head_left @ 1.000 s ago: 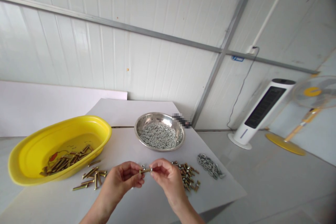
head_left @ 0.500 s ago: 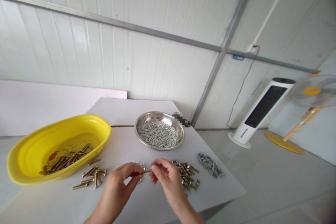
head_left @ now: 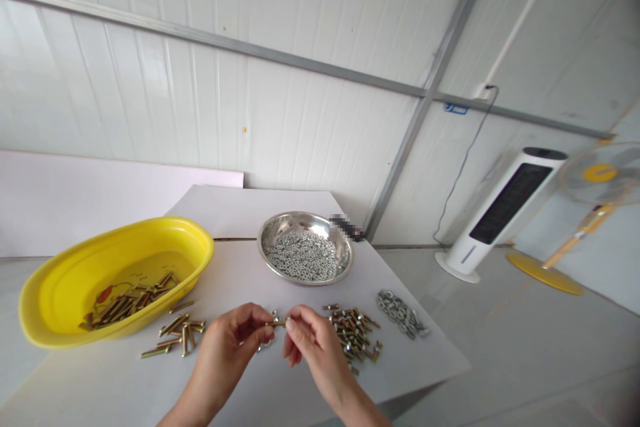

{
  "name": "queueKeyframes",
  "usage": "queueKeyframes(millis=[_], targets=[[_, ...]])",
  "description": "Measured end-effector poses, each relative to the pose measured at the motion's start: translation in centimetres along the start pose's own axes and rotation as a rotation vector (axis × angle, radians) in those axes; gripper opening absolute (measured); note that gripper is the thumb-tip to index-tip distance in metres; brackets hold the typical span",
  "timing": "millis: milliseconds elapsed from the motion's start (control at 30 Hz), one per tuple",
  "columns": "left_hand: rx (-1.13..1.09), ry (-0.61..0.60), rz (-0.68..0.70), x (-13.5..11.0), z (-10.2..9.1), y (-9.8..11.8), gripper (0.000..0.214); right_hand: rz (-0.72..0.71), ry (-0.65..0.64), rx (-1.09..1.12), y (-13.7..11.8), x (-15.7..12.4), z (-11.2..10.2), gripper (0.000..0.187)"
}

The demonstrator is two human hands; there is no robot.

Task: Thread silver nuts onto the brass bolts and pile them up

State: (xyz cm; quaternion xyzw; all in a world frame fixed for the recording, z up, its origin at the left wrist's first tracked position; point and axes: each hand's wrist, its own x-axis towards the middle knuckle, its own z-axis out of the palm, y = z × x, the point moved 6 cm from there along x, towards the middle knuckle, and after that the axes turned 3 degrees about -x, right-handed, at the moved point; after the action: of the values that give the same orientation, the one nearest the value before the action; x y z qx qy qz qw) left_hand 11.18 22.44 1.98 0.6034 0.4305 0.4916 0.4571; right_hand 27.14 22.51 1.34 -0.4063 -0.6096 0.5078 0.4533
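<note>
Over the near part of the tabletop (head_left: pixel 235 273), our left hand (head_left: pixel 225 363) and right hand (head_left: pixel 317 350) both pinch one short bolt (head_left: pixel 275 323) between finger and thumb. We hold it level and grip firmly so it cannot slip.

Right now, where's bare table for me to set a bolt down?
There's a bare patch between the yellow basin and the steel bowl, above the left bolts, and another on the far panel behind the bowl. It's crowded by your right hand, around the right bolt pile and the steel washers.
</note>
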Motion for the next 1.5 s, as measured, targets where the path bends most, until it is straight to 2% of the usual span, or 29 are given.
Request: queueKeyframes(millis=[167,267,333,467,567,633,733,900,1033,1167,1233,1333,1500], targets=[[-0.033,-0.062,0.015,-0.3,0.9,0.2,0.01,0.057,-0.004,-0.069,0.5,-0.3,0.1,0.064],[-0.135,-0.048,-0.029,-0.2,1.0,0.0,0.015,0.102,0.004,-0.023,0.9,-0.2,-0.1,0.073],[-0.196,-0.016,-0.063,0.0,0.8,-0.2,0.018,0.064,0.057,0.003,0.5,-0.1,-0.7,0.066],[-0.281,0.028,-0.098,0.3,0.3,-0.6,0.023,-0.056,0.1,0.017,-1.0,0.1,-1.6,0.031],[-0.326,0.03,-0.129,0.4,0.3,-0.7,0.026,-0.109,0.085,-0.068,-1.6,0.3,-1.6,0.028],[-0.354,0.021,-0.149,0.4,0.4,-0.7,0.028,-0.116,0.088,-0.127,-1.5,0.5,-1.6,0.018],[-0.364,0.008,-0.15,0.4,0.6,-0.3,0.029,-0.096,0.105,-0.113,-1.1,0.6,-1.6,0.014],[-0.258,-0.004,-0.089,0.0,0.8,0.1,0.019,-0.016,0.057,-0.047,-0.5,0.1,-1.1,0.03],[-0.158,-0.045,-0.04,-0.4,1.5,0.0,0.012,0.065,0.015,-0.09,0.3,-0.2,-0.3,0.061],[-0.204,-0.018,-0.074,-0.2,1.5,-0.5,0.017,0.165,0.016,-0.076,1.3,-0.2,-0.4,0.072],[-0.259,0.013,-0.117,0.2,1.2,-0.8,0.022,0.112,0.08,-0.061,0.8,0.0,-1.1,0.066],[-0.358,0.033,-0.181,0.4,0.8,-1.3,0.029,0.002,0.122,-0.065,-0.3,0.2,-1.7,0.035],[-0.543,0.041,-0.311,0.0,1.2,-2.0,0.03,-0.093,0.119,-0.22,-1.2,0.2,-1.5,0.027]])
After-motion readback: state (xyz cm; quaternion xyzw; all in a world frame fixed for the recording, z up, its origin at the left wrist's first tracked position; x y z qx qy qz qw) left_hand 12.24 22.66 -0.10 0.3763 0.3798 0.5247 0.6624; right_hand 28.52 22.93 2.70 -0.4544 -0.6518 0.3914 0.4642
